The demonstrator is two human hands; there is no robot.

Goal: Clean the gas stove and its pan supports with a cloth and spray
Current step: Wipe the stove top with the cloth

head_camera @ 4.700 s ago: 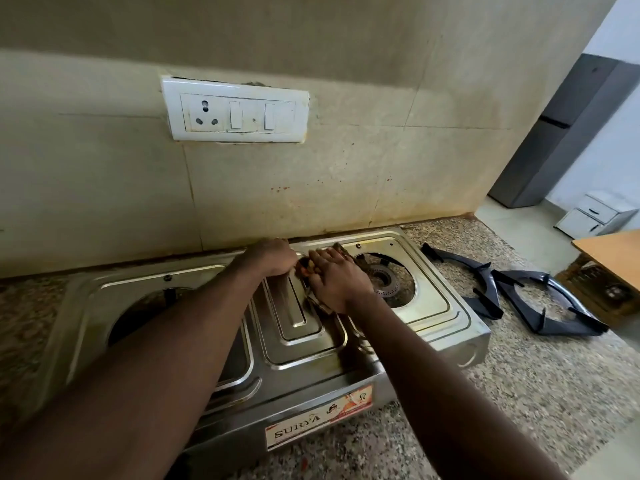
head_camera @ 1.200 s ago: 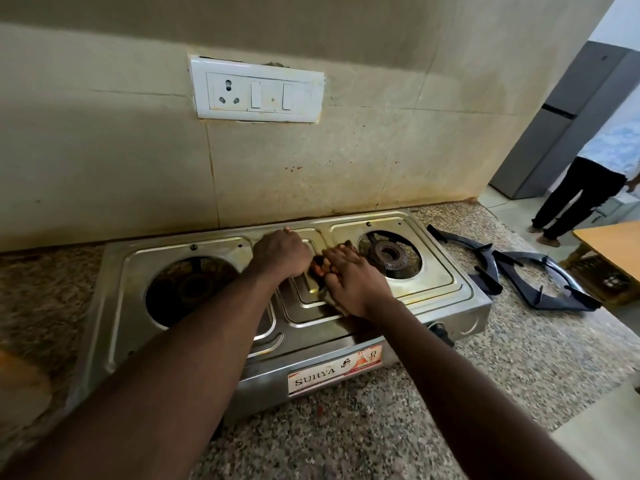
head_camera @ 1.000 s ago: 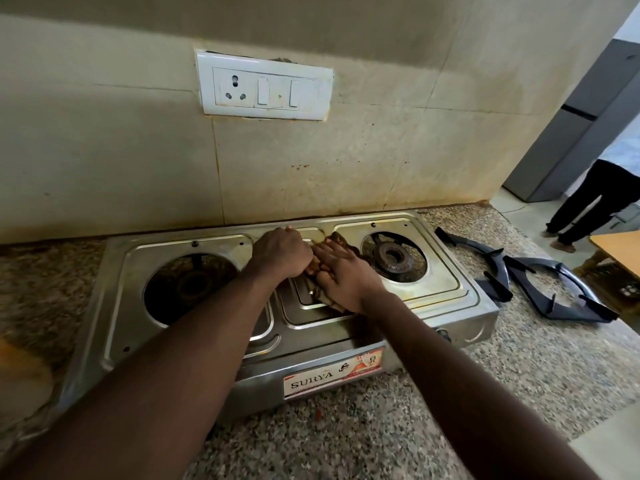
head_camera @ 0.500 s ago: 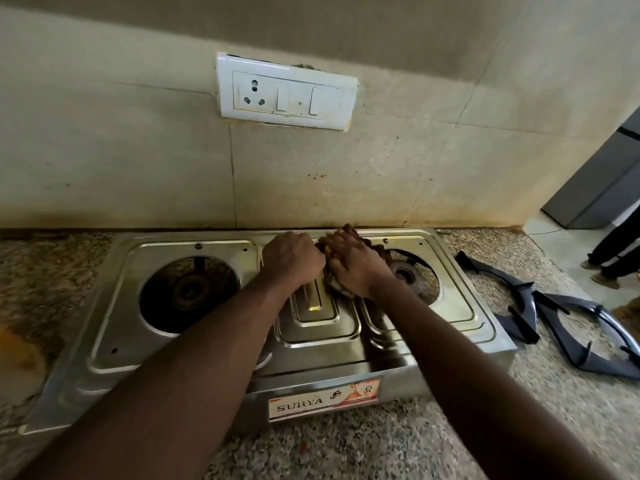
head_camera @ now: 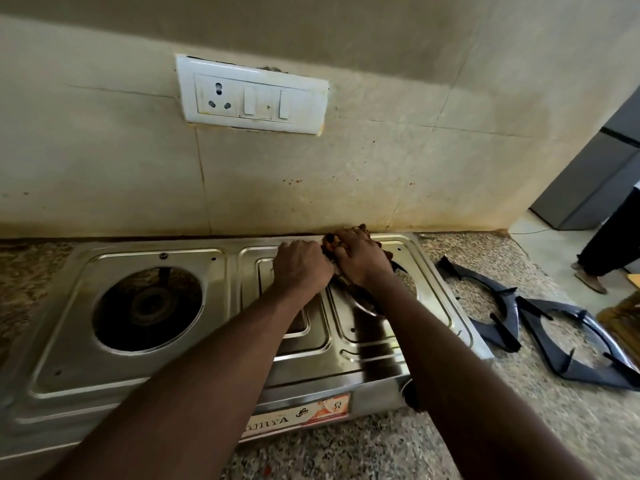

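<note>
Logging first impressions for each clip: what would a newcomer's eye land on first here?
Two bare forearms reach across a steel gas stove, the left hand and right hand pressed together on a brownish cloth at the stove's back edge near the right burner. To the right, two black pan supports lie on the granite counter. A white switchboard sits on the stained wall above.

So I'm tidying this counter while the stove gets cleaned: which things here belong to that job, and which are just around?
Part of the job:
- gas stove
- cloth under the right hand
- left hand beside it
- two pan supports on the counter

Just there:
- switch plate
- grey cabinet
- bystander's legs
</note>
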